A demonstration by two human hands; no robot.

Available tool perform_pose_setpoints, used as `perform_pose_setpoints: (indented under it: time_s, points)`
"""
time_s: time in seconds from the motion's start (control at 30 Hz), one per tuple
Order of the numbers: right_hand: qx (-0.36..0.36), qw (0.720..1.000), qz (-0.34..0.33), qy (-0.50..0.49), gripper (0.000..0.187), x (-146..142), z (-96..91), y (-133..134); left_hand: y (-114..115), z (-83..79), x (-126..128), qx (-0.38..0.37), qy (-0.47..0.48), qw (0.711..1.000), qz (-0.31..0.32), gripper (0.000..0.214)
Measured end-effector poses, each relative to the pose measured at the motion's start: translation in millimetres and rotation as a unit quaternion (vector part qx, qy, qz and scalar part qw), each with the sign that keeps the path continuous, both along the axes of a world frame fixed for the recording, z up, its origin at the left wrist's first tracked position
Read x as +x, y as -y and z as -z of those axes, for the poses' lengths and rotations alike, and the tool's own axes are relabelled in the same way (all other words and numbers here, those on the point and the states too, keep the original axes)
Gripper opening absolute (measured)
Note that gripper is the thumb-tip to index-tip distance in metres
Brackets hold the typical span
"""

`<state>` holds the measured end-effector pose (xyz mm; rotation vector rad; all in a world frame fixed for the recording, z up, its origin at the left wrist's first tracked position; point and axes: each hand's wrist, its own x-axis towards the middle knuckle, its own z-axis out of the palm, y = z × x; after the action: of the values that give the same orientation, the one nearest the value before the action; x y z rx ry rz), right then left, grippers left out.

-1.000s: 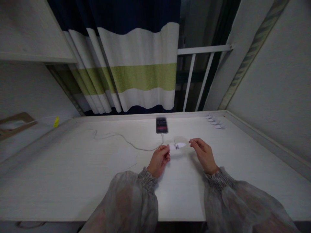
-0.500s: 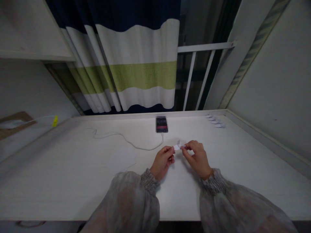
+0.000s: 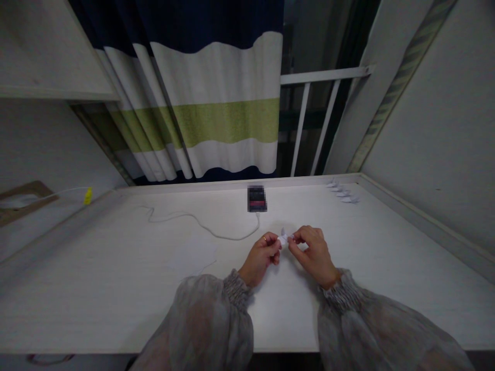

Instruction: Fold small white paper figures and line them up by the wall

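Observation:
A small folded white paper piece (image 3: 283, 238) is held above the white desk between my two hands, one pointed flap of it standing up. My left hand (image 3: 263, 255), with a ring on one finger, pinches its left side. On the right side my right hand (image 3: 312, 253) grips it between thumb and forefinger. Parts of the paper are hidden by the fingertips. Flat white paper (image 3: 193, 255) lies on the desk to the left of my left hand.
A phone-like dark device (image 3: 257, 199), its screen blurred, lies behind my hands with a white cable (image 3: 228, 237) running left. Several folded white paper pieces (image 3: 343, 192) stand in a row at the back right. A striped curtain (image 3: 228, 118) hangs behind the desk (image 3: 96, 288).
My left hand has shifted slightly to the right, closer to my right hand. Less of the folded paper's length shows between the fingers. Both hands keep hold of it.

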<state>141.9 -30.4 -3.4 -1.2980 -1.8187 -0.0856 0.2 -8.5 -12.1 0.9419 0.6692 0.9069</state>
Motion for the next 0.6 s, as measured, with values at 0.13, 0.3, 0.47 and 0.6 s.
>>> perform_pose_setpoints:
  time_s: [0.13, 0.3, 0.47, 0.6]
  points:
    - [0.005, 1.000, -0.003, 0.005, 0.011, 0.1, 0.3, 0.2, -0.2, -1.8, -0.3, -0.008, -0.009, 1.000, 0.011, 0.028]
    - [0.005, 1.000, -0.011, 0.020, 0.011, -0.6, 0.5, 0.7, 0.3, -1.7, 0.4, -0.012, -0.021, 1.000, 0.007, 0.029]
    - [0.013, 1.000, -0.013, 0.017, 0.012, -1.0, -0.8, 1.8, 0.0, 0.4, 0.0, -0.013, -0.019, 1.000, 0.011, 0.031]
    - [0.012, 1.000, -0.013, 0.016, 0.013, -1.3, -1.6, 2.6, -1.6, 3.1, -0.4, 0.006, -0.041, 0.999, -0.005, 0.029]
